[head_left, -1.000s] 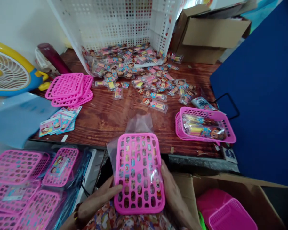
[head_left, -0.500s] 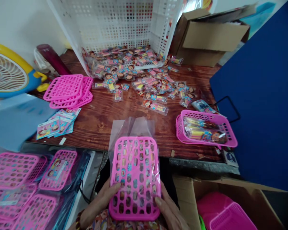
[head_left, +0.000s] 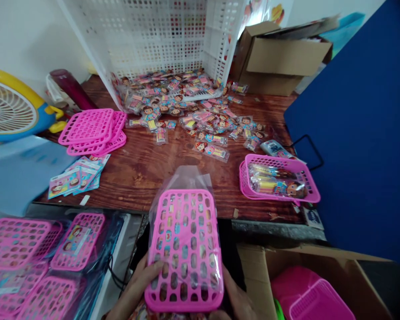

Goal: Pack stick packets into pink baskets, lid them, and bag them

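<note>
Between my hands, over my lap, is a pink plastic basket with a slotted lid point(head_left: 185, 249), inside a clear plastic bag point(head_left: 186, 177). Small colourful packets show through the slots. The bag's loose end stretches past the basket's far side, towards the table. My left hand point(head_left: 142, 278) grips the basket's left side, its thumb on the lid. Along the lower right side lies my right hand point(head_left: 235, 295), closed on the same basket, with part of its fingers hidden.
Loose packets point(head_left: 216, 118) spill from a white crate point(head_left: 160, 40). Pink lids point(head_left: 90, 129) and printed cards point(head_left: 78, 177) lie left, above bagged baskets point(head_left: 18, 242). At right are an open pink basket point(head_left: 280, 198), a blue panel point(head_left: 350, 146) and a carton point(head_left: 258, 275) of pink baskets.
The bagged basket has tilted a little and its near end has shifted left. My right thumb has slid off the lid to the near edge. The bag's loose end has changed shape.
</note>
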`<state>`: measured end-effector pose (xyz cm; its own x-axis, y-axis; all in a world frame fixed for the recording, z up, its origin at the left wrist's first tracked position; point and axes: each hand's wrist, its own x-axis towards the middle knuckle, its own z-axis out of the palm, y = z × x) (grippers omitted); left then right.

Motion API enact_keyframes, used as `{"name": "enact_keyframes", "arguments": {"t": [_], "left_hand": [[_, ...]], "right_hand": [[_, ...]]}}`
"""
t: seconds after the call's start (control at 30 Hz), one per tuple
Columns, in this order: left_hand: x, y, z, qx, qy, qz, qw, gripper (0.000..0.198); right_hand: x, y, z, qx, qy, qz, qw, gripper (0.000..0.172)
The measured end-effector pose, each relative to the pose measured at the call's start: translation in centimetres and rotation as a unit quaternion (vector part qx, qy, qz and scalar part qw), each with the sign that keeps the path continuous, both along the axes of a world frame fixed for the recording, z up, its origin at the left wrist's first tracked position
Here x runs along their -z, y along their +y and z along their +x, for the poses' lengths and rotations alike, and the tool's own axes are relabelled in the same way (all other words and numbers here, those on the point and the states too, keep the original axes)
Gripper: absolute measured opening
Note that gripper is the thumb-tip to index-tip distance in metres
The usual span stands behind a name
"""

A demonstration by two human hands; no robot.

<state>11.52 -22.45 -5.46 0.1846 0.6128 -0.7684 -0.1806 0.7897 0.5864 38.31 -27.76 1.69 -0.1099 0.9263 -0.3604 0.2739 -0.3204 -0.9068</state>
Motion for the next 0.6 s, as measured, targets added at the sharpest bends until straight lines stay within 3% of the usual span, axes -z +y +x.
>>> {"name": "enact_keyframes", "arguments": {"t": [0.1,0.2,0.33,0.43,0.6], "left_hand": [[-1.0,1.8,1.5,-0.047,0.001,-0.001,0.999,0.059],[-3.7,3.7,3.8,-0.112,-0.068,0.045,0.99,0.075],[-6.1,5.0,6.4,-0.157,-0.152,0.109,0.97,0.074],[-5.7,5.3,6.8,-0.17,-0.164,0.1,0.967,0.072],[-4.4,5.2,5.4,-0.154,-0.146,0.086,0.974,0.071]], "right_hand": [[-0.8,2.3,-0.6,-0.012,0.031,0.002,0.999,0.075],[-1.3,5.5,-1.0,-0.008,0.063,0.006,0.998,0.062],[-0.6,8.7,-1.6,0.054,0.074,0.038,0.995,0.048],[0.6,9.6,-2.2,0.072,0.089,0.053,0.992,0.047],[1.6,10.1,-2.3,0.062,0.13,0.068,0.987,0.044]]}}
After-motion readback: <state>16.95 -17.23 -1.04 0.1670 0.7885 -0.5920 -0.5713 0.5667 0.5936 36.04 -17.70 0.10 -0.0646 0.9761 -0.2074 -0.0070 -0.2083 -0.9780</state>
